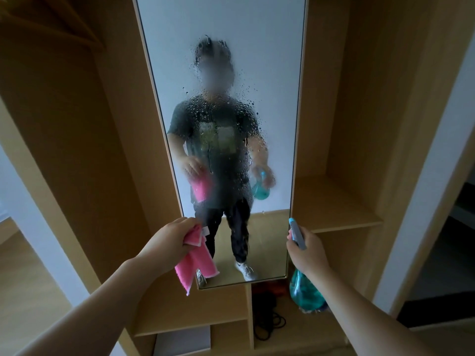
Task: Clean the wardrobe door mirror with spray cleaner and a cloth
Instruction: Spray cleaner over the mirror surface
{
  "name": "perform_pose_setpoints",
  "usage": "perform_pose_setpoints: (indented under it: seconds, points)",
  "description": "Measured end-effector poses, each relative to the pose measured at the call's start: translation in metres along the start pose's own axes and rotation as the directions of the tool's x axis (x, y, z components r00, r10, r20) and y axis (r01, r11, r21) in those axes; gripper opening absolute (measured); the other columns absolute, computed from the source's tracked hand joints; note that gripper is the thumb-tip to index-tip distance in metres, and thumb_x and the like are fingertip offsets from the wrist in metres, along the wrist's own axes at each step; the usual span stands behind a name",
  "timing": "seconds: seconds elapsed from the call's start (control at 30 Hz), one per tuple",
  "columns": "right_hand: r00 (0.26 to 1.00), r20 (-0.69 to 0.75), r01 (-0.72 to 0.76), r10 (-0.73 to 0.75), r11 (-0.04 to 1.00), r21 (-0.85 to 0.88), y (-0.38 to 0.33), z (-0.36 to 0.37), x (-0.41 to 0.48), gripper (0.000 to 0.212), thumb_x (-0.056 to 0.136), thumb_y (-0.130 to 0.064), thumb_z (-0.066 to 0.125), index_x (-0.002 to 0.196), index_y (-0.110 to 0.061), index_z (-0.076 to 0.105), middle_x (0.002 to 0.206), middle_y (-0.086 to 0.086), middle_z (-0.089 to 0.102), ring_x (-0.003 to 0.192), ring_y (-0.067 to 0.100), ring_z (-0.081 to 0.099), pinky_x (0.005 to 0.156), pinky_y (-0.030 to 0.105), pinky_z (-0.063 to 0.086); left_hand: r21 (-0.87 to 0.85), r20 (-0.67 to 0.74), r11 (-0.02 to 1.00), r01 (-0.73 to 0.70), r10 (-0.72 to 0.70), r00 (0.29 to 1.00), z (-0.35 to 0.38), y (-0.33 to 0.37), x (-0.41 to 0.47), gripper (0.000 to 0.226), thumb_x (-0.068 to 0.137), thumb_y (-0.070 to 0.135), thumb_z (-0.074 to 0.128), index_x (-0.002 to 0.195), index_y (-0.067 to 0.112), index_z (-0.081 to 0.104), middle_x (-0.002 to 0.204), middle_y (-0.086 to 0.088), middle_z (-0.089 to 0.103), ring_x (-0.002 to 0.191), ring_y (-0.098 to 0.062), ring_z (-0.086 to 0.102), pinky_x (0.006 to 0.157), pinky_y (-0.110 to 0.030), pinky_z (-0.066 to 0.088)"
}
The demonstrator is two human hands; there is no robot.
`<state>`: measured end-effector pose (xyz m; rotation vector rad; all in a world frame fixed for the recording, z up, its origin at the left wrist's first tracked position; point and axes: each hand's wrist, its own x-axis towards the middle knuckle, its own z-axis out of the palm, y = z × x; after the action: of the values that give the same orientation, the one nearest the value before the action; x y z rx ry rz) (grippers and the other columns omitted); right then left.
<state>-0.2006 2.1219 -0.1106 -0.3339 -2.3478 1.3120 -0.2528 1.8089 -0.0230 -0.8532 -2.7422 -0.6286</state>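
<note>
Only one view here, the head cam looking down at both arms stretched out toward the wardrobe. The mirror (272, 60) is a tall narrow panel standing upright in the middle of a light wood wardrobe (341, 124), and its middle stretch is covered in spray droplets (218, 119), thickest around the chest and head of the reflected person, with a few beads running down. The top and far edges of the glass look dry. The left hand (169, 240) is clenched around a pink cloth (196, 265), bunched at the top in the fist with the rest hanging loose below it, right in front of the mirror's lower left corner; can't tell if the cloth actually touches the glass. The right hand (307, 249) is wrapped around the neck of a teal spray bottle (304, 291), with the grey-blue nozzle head poking up above the fingers just beside the mirror's right edge and the see-through body hanging below the wrist. Can't see whether a finger is on the trigger. To the right of the mirror there's an open shelf (334, 204), and down below it a cubby with some dark cables (267, 327) lying in it. A wooden hanger (51, 24) sits in the far upper left.
</note>
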Motion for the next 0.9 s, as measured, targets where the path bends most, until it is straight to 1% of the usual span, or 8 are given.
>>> perform_pose_setpoints:
  seconds: [0.2,0.33,0.43,0.53,0.67,0.73,0.83,0.9]
  points:
    - [0.994,0.062,-0.089,0.087,0.996,0.022,0.015,0.008,-0.009,0.012,0.092,-0.013,0.054,0.089,-0.024,0.056,0.072,-0.003,0.055,0.058,0.008,0.052,0.052,0.016,0.038,-0.01,0.021,1.0,0.029,-0.029,0.999,0.012,0.002,-0.005,0.036,0.083,-0.003,0.054,0.103,0.026,0.061,0.1,0.014,0.06,0.088,-0.008,0.057,0.072,-0.019,0.045]
    - [0.991,0.082,-0.11,0.11,0.994,0.002,0.023,0.011,-0.014,0.014,0.092,-0.014,0.053,0.085,-0.026,0.055,0.068,-0.001,0.053,0.053,0.01,0.049,0.049,0.018,0.037,-0.024,0.045,0.999,0.037,-0.036,0.998,0.021,0.005,-0.006,0.035,0.085,-0.001,0.054,0.105,0.027,0.06,0.1,0.012,0.059,0.088,-0.01,0.057,0.07,-0.018,0.043]
    - [0.989,0.078,-0.123,0.124,0.992,-0.012,0.03,0.013,-0.018,0.012,0.092,-0.013,0.053,0.089,-0.024,0.056,0.069,0.0,0.055,0.054,0.011,0.05,0.048,0.017,0.037,-0.038,0.068,0.998,0.057,-0.055,0.996,0.027,0.002,-0.011,0.034,0.086,0.001,0.055,0.105,0.028,0.059,0.101,0.013,0.059,0.088,-0.008,0.057,0.069,-0.015,0.041]
    - [0.987,0.088,-0.134,0.134,0.991,-0.012,0.037,0.017,-0.022,0.013,0.093,-0.013,0.053,0.085,-0.023,0.056,0.066,-0.003,0.052,0.052,0.009,0.048,0.049,0.019,0.037,-0.046,0.09,0.995,0.085,-0.08,0.993,0.033,-0.003,-0.016,0.033,0.086,0.002,0.057,0.105,0.029,0.059,0.102,0.013,0.06,0.09,-0.009,0.058,0.075,-0.019,0.044]
    - [0.985,0.102,-0.14,0.14,0.99,-0.004,0.042,0.023,-0.026,0.016,0.093,-0.013,0.053,0.081,-0.024,0.055,0.064,-0.002,0.051,0.051,0.01,0.047,0.048,0.019,0.038,-0.041,0.112,0.994,0.104,-0.099,0.989,0.039,-0.006,-0.021,0.03,0.088,0.004,0.058,0.109,0.025,0.06,0.107,0.008,0.061,0.094,-0.011,0.057,0.081,-0.021,0.046]
    - [0.985,0.101,-0.137,0.137,0.991,-0.011,0.043,0.025,-0.026,0.017,0.093,-0.013,0.054,0.081,-0.025,0.055,0.066,-0.001,0.052,0.053,0.01,0.05,0.049,0.019,0.038,-0.042,0.114,0.993,0.109,-0.104,0.988,0.041,-0.008,-0.021,0.029,0.089,0.004,0.058,0.112,0.021,0.061,0.108,0.006,0.061,0.095,-0.01,0.056,0.084,-0.019,0.043]
    - [0.984,0.091,-0.15,0.15,0.989,-0.007,0.044,0.03,-0.025,0.015,0.091,-0.014,0.054,0.08,-0.022,0.056,0.066,0.0,0.054,0.055,0.012,0.052,0.05,0.02,0.04,-0.05,0.116,0.993,0.103,-0.097,0.988,0.042,-0.013,-0.019,0.027,0.091,0.002,0.057,0.116,0.01,0.061,0.111,-0.007,0.064,0.094,-0.009,0.052,0.08,-0.006,0.033]
    - [0.982,0.093,-0.161,0.162,0.987,-0.009,0.045,0.032,-0.024,0.014,0.091,-0.013,0.054,0.079,-0.021,0.056,0.065,0.0,0.053,0.054,0.012,0.05,0.05,0.02,0.04,-0.053,0.116,0.993,0.107,-0.1,0.988,0.043,-0.016,-0.019,0.024,0.092,0.003,0.056,0.115,0.009,0.061,0.11,-0.009,0.064,0.093,-0.009,0.052,0.078,-0.007,0.033]
